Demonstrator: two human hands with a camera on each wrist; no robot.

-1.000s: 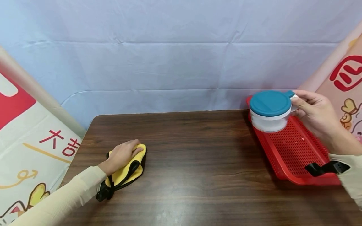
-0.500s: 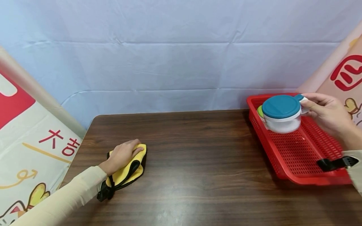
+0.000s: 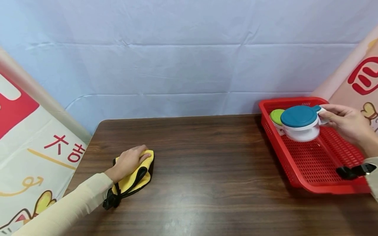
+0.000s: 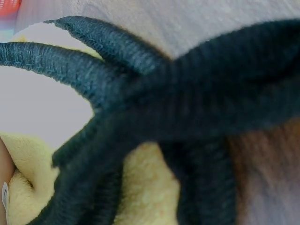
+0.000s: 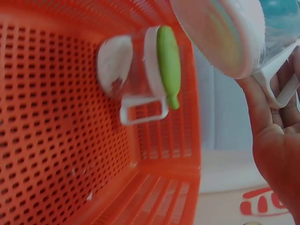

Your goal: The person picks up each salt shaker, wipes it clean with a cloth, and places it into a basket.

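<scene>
On the left of the table, my left hand [image 3: 128, 164] grips a folded yellow cloth [image 3: 133, 180] with black edging. Folds of that cloth [image 4: 145, 187] and its dark trim fill most of the left wrist view. My right hand [image 3: 348, 124] holds a clear seasoning jar [image 3: 301, 124] by its white handle, blue lid upward, over the left part of a red basket [image 3: 298, 173]. A second jar, with a green lid [image 5: 168, 65] and some white contents, stands inside at the back left corner. In the head view the blue-lidded jar partly covers it.
The perforated basket stands at the right end of the brown wooden table [image 3: 206, 164]. A pale cloth backdrop [image 3: 189, 65] hangs behind the table's far edge. Printed panels [image 3: 47, 147] flank both sides.
My right hand has carried the blue-lidded jar rightward and down over the basket, bringing the green-lidded jar into sight. The left hand and cloth have stayed put.
</scene>
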